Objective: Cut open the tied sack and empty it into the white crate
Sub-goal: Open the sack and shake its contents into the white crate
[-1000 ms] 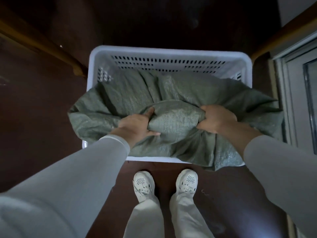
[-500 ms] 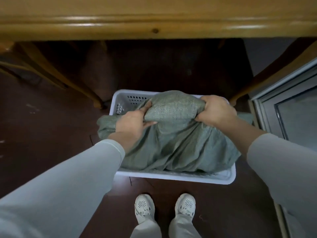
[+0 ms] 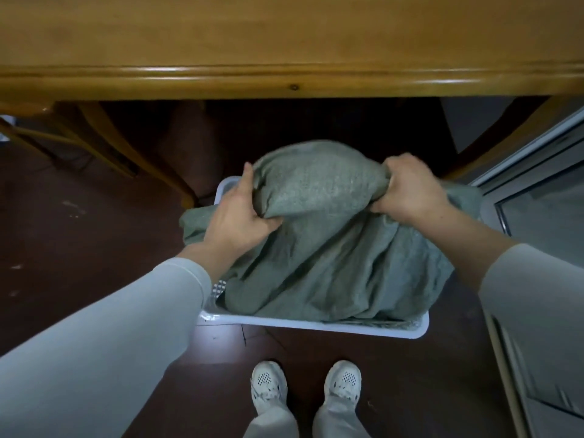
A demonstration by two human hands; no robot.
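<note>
**Grey-green woven sack being held by two hands over a white crate**

The grey-green woven sack (image 3: 331,254) is being gripped at its raised upper end by both hands. Its lower folds are lying inside the white crate (image 3: 316,324). The crate is standing on the dark floor (image 3: 94,235), just ahead of the person's white shoes (image 3: 268,387).

The left hand (image 3: 240,216) is being closed round a bunched fold on the sack's left side. The thumb is pointing up along the fabric and the fingers are curling into the cloth beneath. The right hand (image 3: 407,191) is being clenched as a fist round a gathered wad of fabric on the sack's right side, with its back facing the camera.

Between the two hands a taut hump of fabric is being held above the crate's rim. One flap of the sack is hanging over the crate's left wall, and another fold is spreading past its far right corner. Only the near rim and a perforated strip of the left wall are being shown. The interior is being hidden by the sack, and the sack's mouth cannot be seen.

Both forearms are being covered by pale grey sleeves (image 3: 126,327). The top of the view is being crossed by the edge of a wooden table (image 3: 284,42). Wooden chair legs (image 3: 104,143) are standing at the left and a metal-framed glass door (image 3: 537,197) at the right.
</note>
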